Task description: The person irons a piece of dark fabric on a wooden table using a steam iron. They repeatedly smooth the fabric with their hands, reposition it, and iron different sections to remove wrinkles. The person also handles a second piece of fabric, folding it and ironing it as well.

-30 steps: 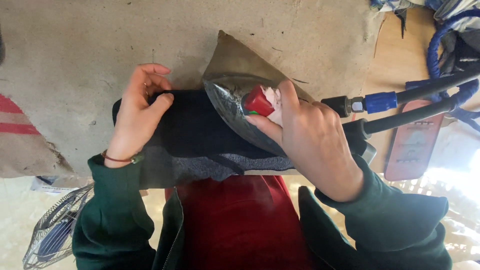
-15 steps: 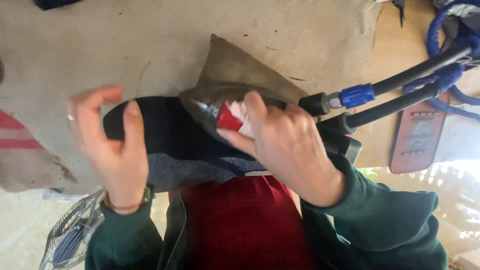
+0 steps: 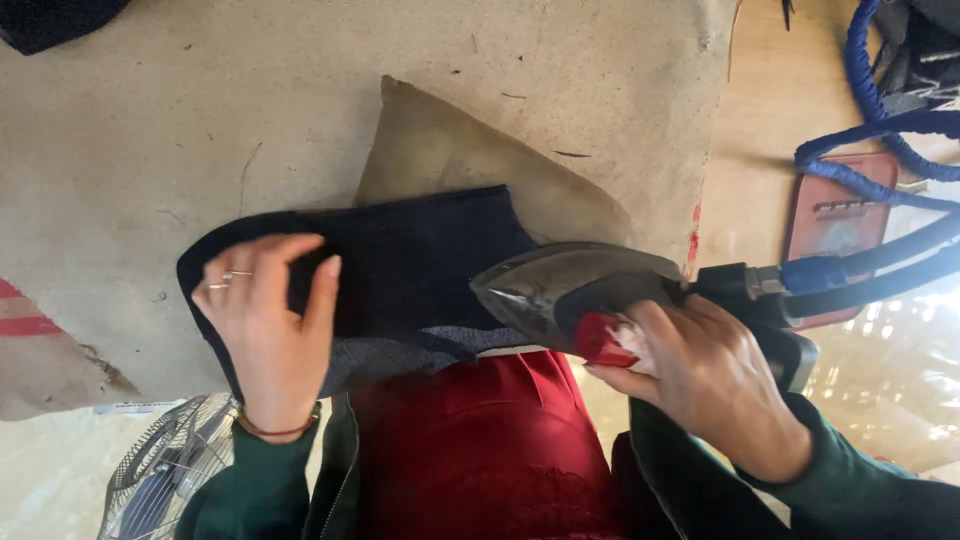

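Presently the dark navy fabric piece [image 3: 400,265] serves as the reference point; it lies flat on the bench [image 3: 200,120], its near edge hanging slightly over the bench edge toward the person. To the left of the fabric, a red-striped corner of cloth [image 3: 20,315] shows at the frame edge, and below it a wire fan guard [image 3: 165,480] stands off the bench. On the fabric's left half the left hand [image 3: 265,335] lies palm down, fingers spread and pressed flat, holding the cloth in place; it pinches nothing. Behind the fabric, a tan folded pad [image 3: 450,150] lies partly under it. At the fabric's right end the steam iron [image 3: 570,285] rests with its pointed tip on the cloth, its soleplate appearing tilted up toward the camera. The right hand [image 3: 705,380] is closed around the iron's red handle [image 3: 600,340]. Right of the fabric, dark and blue hoses [image 3: 880,265] run from the iron's rear past a red iron rest [image 3: 835,225] on a wooden surface. Judgement: good pressing here calls for the flat hand to keep the cloth taut and well clear of the iron's tip, the soleplate to be laid level, and the hoses to trail free. The bench cover is worn beige felt, scuffed and marked; strong light falls at lower right.
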